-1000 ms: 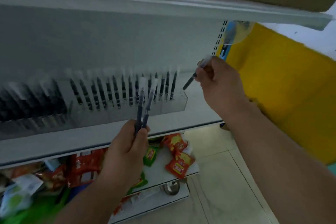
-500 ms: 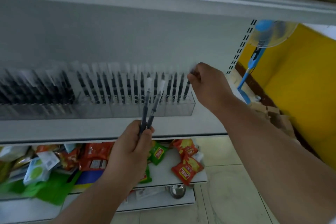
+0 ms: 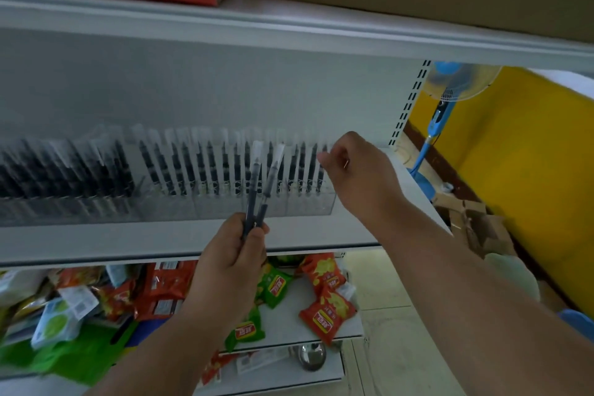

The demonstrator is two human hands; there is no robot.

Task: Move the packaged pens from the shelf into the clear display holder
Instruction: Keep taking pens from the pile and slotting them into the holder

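A: Near side?
B: Left hand (image 3: 229, 262), grip curled round two packaged pens (image 3: 261, 190), tips upright, in front of the shelf (image 3: 128, 239) edge.
A: Farther in?
B: Right hand (image 3: 360, 177) at the clear display holder's (image 3: 302, 207) right end, fingertips pinched; contents of that grip cannot be told. Holder stands on the shelf, filled with a row of pens (image 3: 205, 170).

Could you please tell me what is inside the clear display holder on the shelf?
The clear plastic display holder holds a row of upright dark packaged pens; its blurred left part is unreadable.
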